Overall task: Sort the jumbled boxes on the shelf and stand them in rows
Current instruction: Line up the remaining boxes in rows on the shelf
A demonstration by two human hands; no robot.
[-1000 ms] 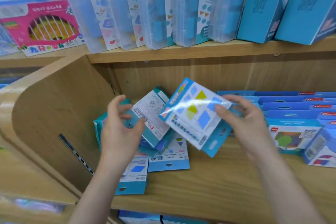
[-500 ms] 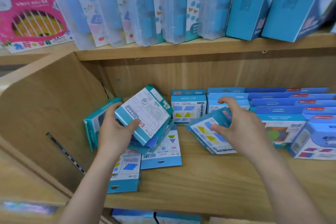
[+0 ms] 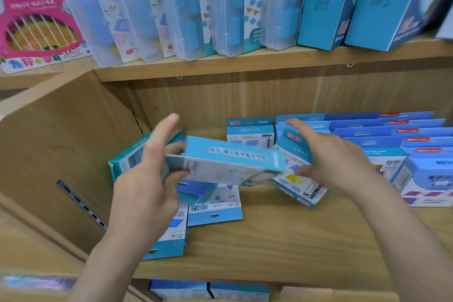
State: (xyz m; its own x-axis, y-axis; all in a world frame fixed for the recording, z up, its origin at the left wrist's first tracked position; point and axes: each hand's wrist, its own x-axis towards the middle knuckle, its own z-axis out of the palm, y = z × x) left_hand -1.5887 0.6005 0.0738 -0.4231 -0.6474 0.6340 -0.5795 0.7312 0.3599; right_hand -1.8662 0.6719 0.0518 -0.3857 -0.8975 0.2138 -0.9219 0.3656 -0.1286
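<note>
My left hand (image 3: 144, 186) grips the left end of a blue and white box (image 3: 232, 162), lifted off the pile and turned nearly edge-on above the wooden shelf (image 3: 282, 240). My right hand (image 3: 335, 162) holds another box (image 3: 297, 179) that leans tilted against the standing rows (image 3: 382, 130), fingers on its top, thumb on its front. One box (image 3: 250, 130) stands upright at the back. Under the lifted box lie jumbled flat boxes (image 3: 213, 211), one (image 3: 169, 240) near the front edge. A teal box (image 3: 127, 162) leans at the shelf's left wall.
The slanted wooden side wall (image 3: 61, 154) closes the shelf on the left. The upper shelf carries clear plastic cases (image 3: 152, 12), tall blue boxes (image 3: 326, 2) and a pink box (image 3: 39, 27). More blue boxes (image 3: 208, 289) sit on the shelf below.
My right hand carried its box down and right and set it leaning against the rows. My left hand lifted a box from the pile and turned it edge-on toward the middle.
</note>
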